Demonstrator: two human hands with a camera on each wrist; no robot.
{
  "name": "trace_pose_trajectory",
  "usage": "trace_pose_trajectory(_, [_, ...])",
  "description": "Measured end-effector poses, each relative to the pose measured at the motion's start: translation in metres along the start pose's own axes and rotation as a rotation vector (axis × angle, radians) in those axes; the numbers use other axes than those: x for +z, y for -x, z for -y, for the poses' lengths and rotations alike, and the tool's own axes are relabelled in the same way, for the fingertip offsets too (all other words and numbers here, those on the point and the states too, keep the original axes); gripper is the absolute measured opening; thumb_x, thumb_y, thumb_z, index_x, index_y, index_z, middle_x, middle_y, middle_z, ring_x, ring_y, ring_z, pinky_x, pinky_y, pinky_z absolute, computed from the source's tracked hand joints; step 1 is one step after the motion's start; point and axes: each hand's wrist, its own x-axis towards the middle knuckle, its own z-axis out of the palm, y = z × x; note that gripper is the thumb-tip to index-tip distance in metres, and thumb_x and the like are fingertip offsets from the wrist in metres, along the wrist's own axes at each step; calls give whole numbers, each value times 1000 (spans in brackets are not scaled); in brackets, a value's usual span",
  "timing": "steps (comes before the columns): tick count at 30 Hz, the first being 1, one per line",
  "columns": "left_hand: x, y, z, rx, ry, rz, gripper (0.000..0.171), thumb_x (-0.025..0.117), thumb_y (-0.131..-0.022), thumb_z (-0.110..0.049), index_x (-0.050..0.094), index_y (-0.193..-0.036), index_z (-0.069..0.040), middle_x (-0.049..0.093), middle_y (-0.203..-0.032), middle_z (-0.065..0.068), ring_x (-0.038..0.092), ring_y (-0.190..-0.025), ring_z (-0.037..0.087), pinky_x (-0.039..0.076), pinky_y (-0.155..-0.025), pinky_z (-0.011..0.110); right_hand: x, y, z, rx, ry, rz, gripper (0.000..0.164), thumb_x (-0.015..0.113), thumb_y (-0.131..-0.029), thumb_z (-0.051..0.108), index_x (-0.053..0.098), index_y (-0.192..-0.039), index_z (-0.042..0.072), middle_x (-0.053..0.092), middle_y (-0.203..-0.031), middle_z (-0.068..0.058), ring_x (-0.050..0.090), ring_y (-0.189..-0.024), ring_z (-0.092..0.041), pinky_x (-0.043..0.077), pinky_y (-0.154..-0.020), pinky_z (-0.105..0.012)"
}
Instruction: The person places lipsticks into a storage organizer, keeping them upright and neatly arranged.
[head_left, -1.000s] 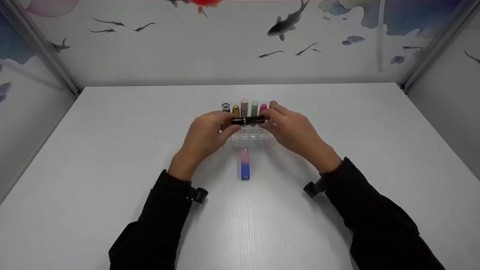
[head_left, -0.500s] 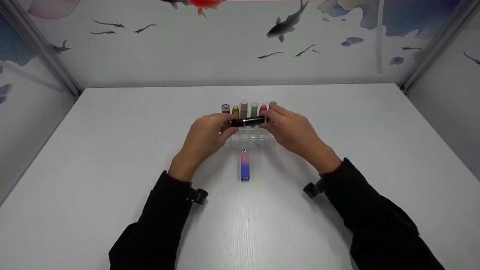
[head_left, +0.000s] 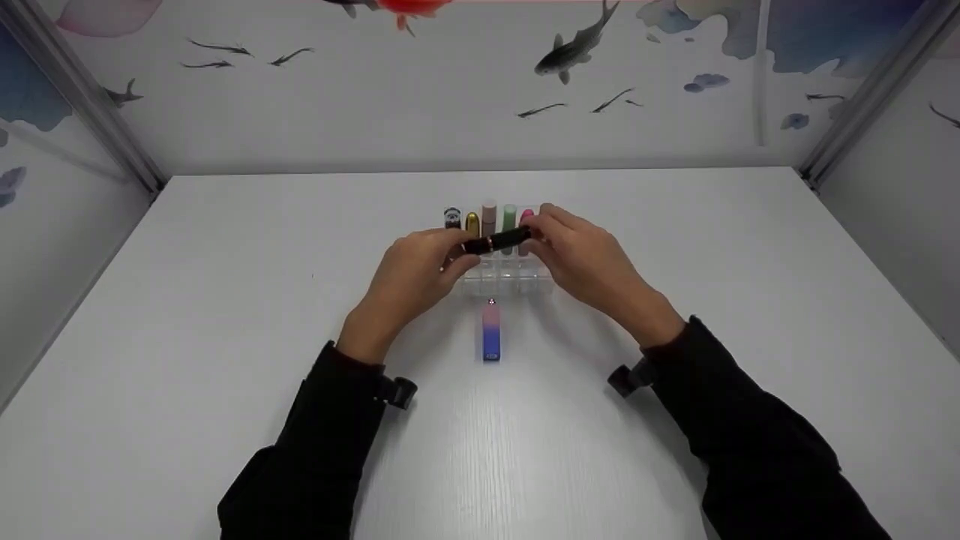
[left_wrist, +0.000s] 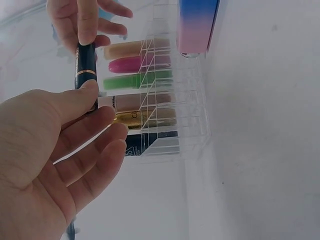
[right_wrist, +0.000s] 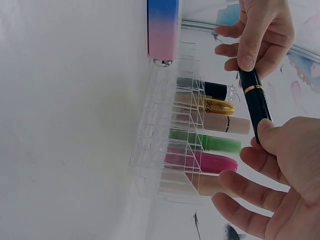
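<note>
Between thumb and fingers, my left hand [head_left: 416, 266] pinches one end of a black lipstick [head_left: 496, 240] with a thin gold ring round its middle. My right hand [head_left: 589, 255] pinches the other end. In the head view the lipstick slants slightly, its right end higher, above a clear organizer [head_left: 506, 286]. Upright in the organizer's back row are several tubes, among them a gold tube [right_wrist: 220, 105], a green tube [right_wrist: 220, 143] and a magenta tube [right_wrist: 215, 162]. The hands partly hide this row in the head view.
A pink-and-blue tube [head_left: 491, 334] with a shiny tip lies on the white table [head_left: 480, 465] in front of the organizer. Behind the table stands a white wall [head_left: 420, 112] with painted fish, and metal posts [head_left: 112, 105] frame the corners.
The black lipstick has gone from nearly level to slanted, its right end rising a little. Both hands keep their grip and have barely moved.
</note>
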Motion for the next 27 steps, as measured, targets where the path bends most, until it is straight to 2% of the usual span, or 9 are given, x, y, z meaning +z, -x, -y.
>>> trace_pose_trajectory(11, [1, -1, 0, -5, 26, 46, 25, 64, -90, -30, 67, -110, -16, 71, -94, -2, 61, -78, 11, 49, -68, 28, -3, 1, 1, 47, -81, 25, 25, 54, -96, 26, 56, -115, 10, 58, -98, -1, 56, -78, -13, 53, -69, -27])
trace_pose_trajectory(16, [2, -1, -1, 33, 42, 78, 23, 64, -90, -30, 68, -106, -15, 70, -90, -2, 60, -76, 11, 48, -67, 27, -3, 1, 1, 48, -127, 17, 25, 53, -96, 26, 56, -116, 10, 58, -97, 0, 55, -77, -11, 51, -66, -25])
trace_pose_trajectory(23, [6, 1, 0, 91, 45, 109, 20, 64, -89, -31, 67, -100, -16, 70, -86, -3, 59, -74, 10, 47, -65, 24, -7, -1, 3, 72, -291, 53, 28, 47, -98, 32, 56, -116, 13, 58, -97, 2, 56, -82, -9, 47, -66, -25])
trace_pose_trajectory(27, [8, 1, -2, 137, 39, 117, 20, 63, -89, -33, 67, -97, -15, 70, -85, -3, 60, -73, 9, 46, -64, 25, -8, -1, 4, 64, -318, 44, 28, 46, -98, 33, 56, -116, 13, 58, -96, 2, 57, -84, -7, 46, -66, -24])
